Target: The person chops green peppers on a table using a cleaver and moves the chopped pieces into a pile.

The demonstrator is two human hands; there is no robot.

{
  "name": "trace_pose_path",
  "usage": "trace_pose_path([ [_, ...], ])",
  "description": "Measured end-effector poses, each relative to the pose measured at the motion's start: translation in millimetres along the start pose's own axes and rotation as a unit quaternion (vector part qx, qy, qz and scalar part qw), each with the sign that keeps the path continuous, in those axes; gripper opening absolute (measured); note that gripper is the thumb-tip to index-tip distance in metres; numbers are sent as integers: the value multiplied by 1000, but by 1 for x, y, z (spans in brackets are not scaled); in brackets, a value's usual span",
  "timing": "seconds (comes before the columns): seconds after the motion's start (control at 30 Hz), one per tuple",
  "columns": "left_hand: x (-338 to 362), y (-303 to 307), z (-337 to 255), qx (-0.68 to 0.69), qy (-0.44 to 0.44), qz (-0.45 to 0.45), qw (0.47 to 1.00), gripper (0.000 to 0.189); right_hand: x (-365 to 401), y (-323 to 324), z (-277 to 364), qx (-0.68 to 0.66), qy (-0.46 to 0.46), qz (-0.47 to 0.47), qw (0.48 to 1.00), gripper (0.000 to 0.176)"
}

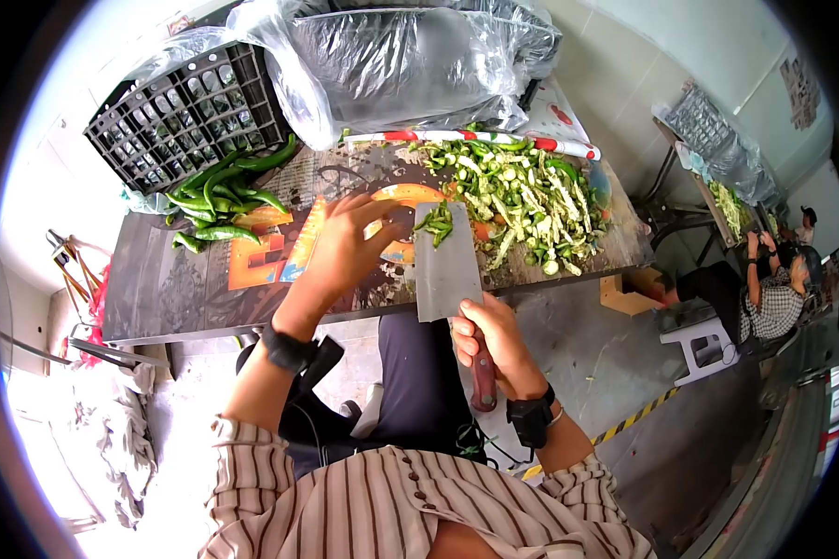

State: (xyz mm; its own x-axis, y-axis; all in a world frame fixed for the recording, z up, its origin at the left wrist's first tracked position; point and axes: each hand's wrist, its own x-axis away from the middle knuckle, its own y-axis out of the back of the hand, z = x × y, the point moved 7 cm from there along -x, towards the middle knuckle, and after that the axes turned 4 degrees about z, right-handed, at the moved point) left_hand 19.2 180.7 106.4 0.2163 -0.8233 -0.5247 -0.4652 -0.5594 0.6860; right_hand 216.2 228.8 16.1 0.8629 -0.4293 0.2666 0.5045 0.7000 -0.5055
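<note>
My right hand [499,343] is wrapped round the reddish-brown handle of a wide cleaver [449,270], held flat near the table's front edge. A few green pepper pieces [435,224] lie on the blade near its far end. Just left of the blade, my left hand [347,244] is raised over the table with its fingers apart, and nothing shows in it. A heap of chopped green peppers [531,200] spreads to the right of the cleaver. Whole green peppers [219,197] lie in a pile at the table's left.
A black plastic crate [186,116] stands at the back left, beside a container wrapped in clear plastic [405,70]. A red and white roll [475,140] lies behind the chopped peppers. Beyond the wooden table [158,279], at the right, another person [775,303] sits near a white stool [703,349].
</note>
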Motion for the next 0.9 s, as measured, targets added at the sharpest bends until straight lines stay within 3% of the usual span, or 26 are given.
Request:
trace_pose_path([
  [0.13, 43, 35, 17, -67, 86, -76, 991, 23, 12, -1, 10, 13, 8, -1, 1000, 10],
  [0.27, 89, 59, 36, -147, 94, -159, 972, 22, 24, 4, 17, 21, 2, -8, 1000, 12],
  [0.4, 110, 66, 43, -177, 120, -180, 960, 23, 27, 7, 30, 11, -15, -15, 1000, 10],
  [0.5, 109, 63, 47, -192, 123, -196, 954, 25, 20, -9, 78, 88, -4, -27, 996, 23],
  [0.57, 105, 61, 45, -192, 135, -190, 953, 27, -2, -41, 142, 125, 86, -29, 988, 29],
  [0.63, 108, 63, 46, -190, 137, -189, 954, 26, -33, -71, 215, 221, 221, 55, 948, 27],
  [0.67, 110, 64, 46, -196, 138, -199, 950, 24, -44, -80, 236, 223, 257, 41, 939, 23],
  [0.7, 113, 65, 49, -199, 137, -212, 947, 23, -46, -90, 246, 204, 291, -32, 934, 21],
  [0.9, 118, 70, 48, -195, 126, -251, 940, 22, -35, -66, 150, 325, 180, -30, 928, 21],
])
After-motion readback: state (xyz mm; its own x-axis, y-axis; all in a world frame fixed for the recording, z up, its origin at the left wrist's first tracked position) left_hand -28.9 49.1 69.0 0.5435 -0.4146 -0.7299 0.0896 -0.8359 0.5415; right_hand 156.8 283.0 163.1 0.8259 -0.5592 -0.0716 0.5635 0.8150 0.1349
